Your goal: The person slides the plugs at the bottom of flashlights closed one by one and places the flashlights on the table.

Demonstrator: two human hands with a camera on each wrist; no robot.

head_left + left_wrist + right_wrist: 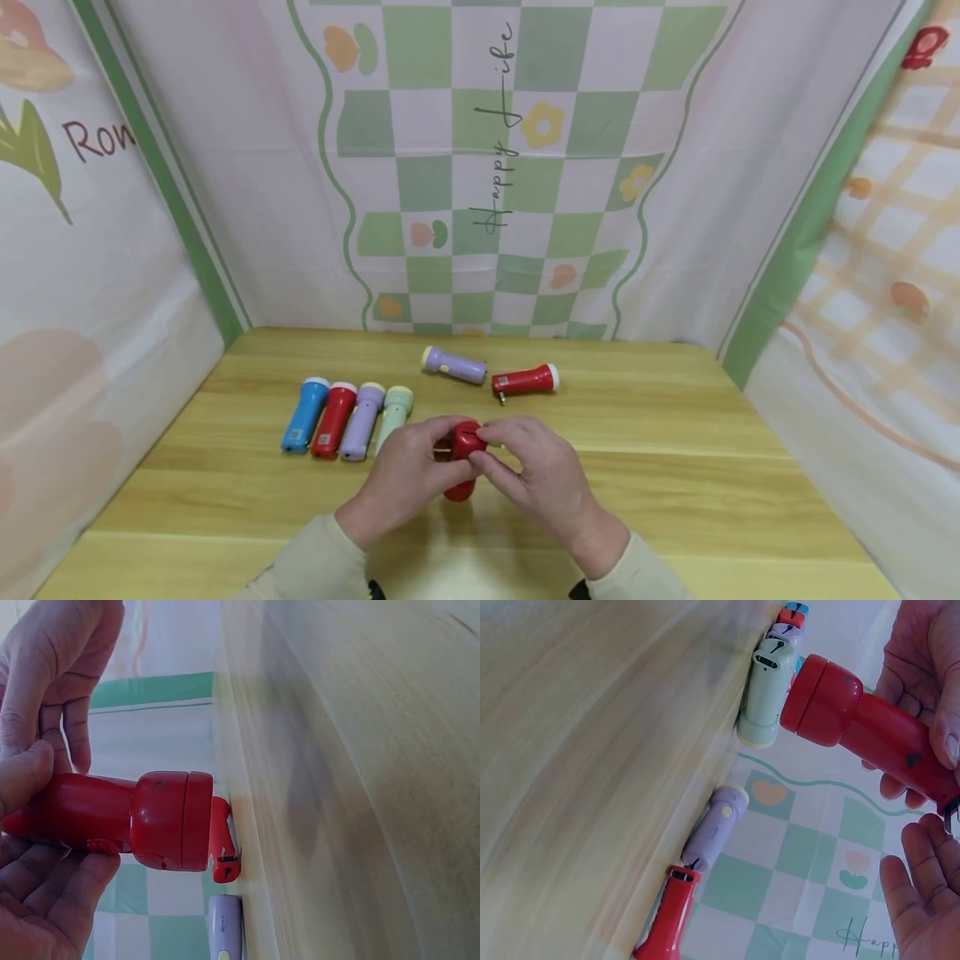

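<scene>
A red flashlight [468,439] is held upright above the table, its wide head pointing down and its tail end up. The fingers and thumb of my left hand [411,468] grip its body from the left. At the tail end, my right hand [546,479] pinches with thumb and index finger, the other fingers loosely spread. In the right wrist view, small metal prongs stick out at the tail of the red flashlight [892,731], close to the right fingertips. The left wrist view shows a small red switch on the side of the flashlight [161,817].
Left of the hands lie a blue flashlight [306,415], a red one [334,421], a purple one [363,422] and a pale green one [394,412] in a row. Farther back lie another purple flashlight [455,367] and a red flashlight [527,380] with its prongs out. Printed curtains surround the wooden table [675,500].
</scene>
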